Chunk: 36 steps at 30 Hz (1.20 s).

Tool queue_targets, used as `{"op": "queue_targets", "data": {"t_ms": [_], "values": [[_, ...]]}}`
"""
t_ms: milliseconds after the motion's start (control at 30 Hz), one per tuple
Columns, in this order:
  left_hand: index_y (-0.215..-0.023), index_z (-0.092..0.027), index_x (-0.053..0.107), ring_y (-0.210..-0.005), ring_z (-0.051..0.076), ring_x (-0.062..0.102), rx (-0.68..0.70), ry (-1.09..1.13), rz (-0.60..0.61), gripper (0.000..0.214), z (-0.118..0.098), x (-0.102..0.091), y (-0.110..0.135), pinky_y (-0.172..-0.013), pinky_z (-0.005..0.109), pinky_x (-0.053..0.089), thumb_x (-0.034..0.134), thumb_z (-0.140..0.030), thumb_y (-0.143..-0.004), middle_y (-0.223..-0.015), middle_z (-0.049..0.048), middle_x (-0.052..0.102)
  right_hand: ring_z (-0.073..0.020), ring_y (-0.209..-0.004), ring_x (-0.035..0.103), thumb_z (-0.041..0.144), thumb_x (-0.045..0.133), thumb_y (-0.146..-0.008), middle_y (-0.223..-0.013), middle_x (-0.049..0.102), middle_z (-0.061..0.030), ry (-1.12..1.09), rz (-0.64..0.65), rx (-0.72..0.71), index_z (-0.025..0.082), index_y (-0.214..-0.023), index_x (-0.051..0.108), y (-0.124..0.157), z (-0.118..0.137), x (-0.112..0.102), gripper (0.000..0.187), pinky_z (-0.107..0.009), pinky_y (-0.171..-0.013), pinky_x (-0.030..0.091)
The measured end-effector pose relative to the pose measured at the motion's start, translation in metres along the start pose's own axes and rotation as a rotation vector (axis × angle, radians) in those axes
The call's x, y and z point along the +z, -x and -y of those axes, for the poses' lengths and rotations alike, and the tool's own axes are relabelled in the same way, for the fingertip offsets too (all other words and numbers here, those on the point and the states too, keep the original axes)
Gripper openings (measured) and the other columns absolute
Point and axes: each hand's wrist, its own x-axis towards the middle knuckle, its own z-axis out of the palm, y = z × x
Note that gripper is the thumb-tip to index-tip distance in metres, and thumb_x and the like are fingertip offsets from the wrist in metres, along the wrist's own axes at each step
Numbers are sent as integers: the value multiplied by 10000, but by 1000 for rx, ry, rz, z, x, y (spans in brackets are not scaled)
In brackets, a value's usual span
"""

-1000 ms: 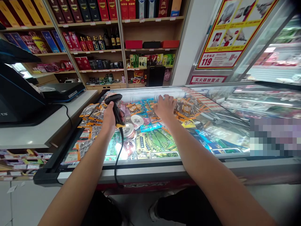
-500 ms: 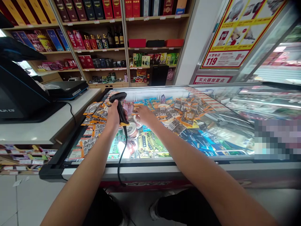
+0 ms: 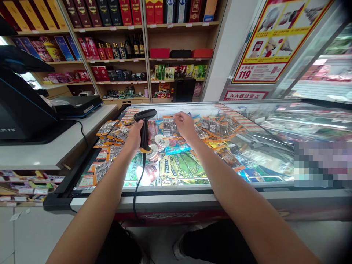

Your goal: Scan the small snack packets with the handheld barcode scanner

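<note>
Chest freezer (image 3: 192,187), glass lid: ice-cream tubs and green packets inside; loose snack packets heaped on top. Left hand (image 3: 136,136), fingers clamped on barcode scanner (image 3: 144,126). Right hand (image 3: 186,126), a second ago flat on the heap, now lifted, fingers pinching one small packet (image 3: 167,126) up beside the scanner head. Beyond: bottle shelves (image 3: 121,58).
</note>
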Motion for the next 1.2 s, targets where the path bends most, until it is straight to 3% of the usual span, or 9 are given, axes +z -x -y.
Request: {"op": "queue_targets", "data": {"t_ms": [133, 400, 600, 867, 1033, 1200], "values": [[-841, -212, 539, -391, 159, 558, 1, -63, 240, 573, 6, 5, 4, -363, 269, 402, 625, -778, -819, -575, 19, 634, -194, -658, 569, 402, 562, -960, -692, 619, -10, -84, 16, 25, 218, -889, 632, -7, -7, -15, 209, -308, -640, 423], [-826, -207, 560, -366, 156, 550, 2, -10, 304, 592, 15, 10, 5, -349, 260, 378, 645, -792, -817, -553, 19, 630, -203, -695, 609, 382, 560, -953, -737, 661, -28, -19, 10, 60, 218, -893, 627, -5, -2, -14, 187, -311, -662, 434], [-824, -196, 597, -374, 163, 553, -24, 2, 304, 547, 14, 10, 5, -367, 276, 408, 676, -737, -826, -552, 24, 621, -206, -724, 629, 322, 540, -947, -775, 695, -39, 46, -14, 85, 216, -852, 629, -5, 4, -16, 168, -314, -701, 461], [-802, -197, 580, -367, 154, 532, -27, -15, 308, 586, 13, 10, 4, -352, 264, 379, 635, -780, -815, -538, 23, 601, -222, -736, 646, 357, 524, -996, -813, 729, -60, 144, 4, 24, 193, -956, 685, -5, 2, -19, 233, -320, -701, 454], [-801, -198, 587, -368, 146, 519, -39, 98, 250, 531, 12, 8, 1, -369, 259, 381, 610, -727, -837, -542, 16, 590, -287, -907, 697, 304, 599, -983, -946, 780, -91, 424, -55, 40, 189, -1152, 726, -18, -14, -49, 240, -413, -894, 480], [-751, -210, 553, -358, 132, 493, -95, 203, 119, 499, 6, 6, -2, -374, 246, 375, 487, -673, -928, -521, 12, 561, -381, -1106, 656, 300, 707, -954, -983, 786, -143, 675, -28, 233, 180, -1292, 709, -23, -34, -81, 360, -565, -1027, 410]]}}
